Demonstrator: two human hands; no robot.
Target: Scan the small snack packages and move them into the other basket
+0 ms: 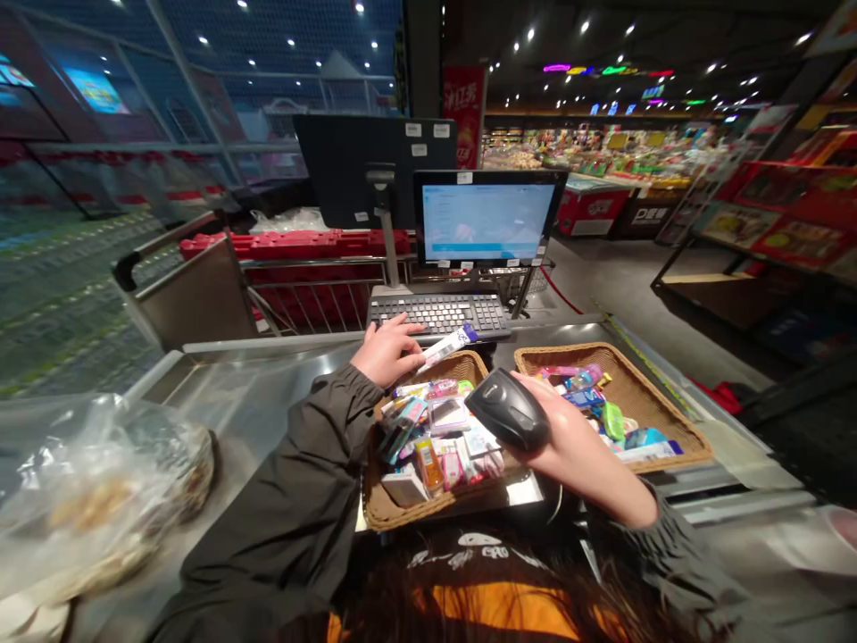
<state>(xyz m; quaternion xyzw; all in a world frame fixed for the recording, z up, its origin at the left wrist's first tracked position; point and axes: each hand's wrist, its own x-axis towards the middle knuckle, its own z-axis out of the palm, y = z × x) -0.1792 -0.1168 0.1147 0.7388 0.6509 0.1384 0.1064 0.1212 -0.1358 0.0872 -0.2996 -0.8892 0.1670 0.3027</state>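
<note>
My left hand [386, 350] is closed on a long white box with a blue end [447, 346], held just above the far rim of the left wicker basket [385, 505] and in front of the keyboard [438, 314]. My right hand [569, 442] grips a black barcode scanner [507, 408], its head pointing left over the left basket's goods. That basket holds several small packets and tubes. A second wicker basket [676, 429] to the right also holds several small colourful items.
A monitor [487, 219] stands behind the keyboard, with a second dark screen [348, 170] at its back. A steel counter [254, 402] spreads left, where a clear plastic bag [87, 491] lies. Red shopping carts [301, 250] and store shelves [777, 214] lie beyond.
</note>
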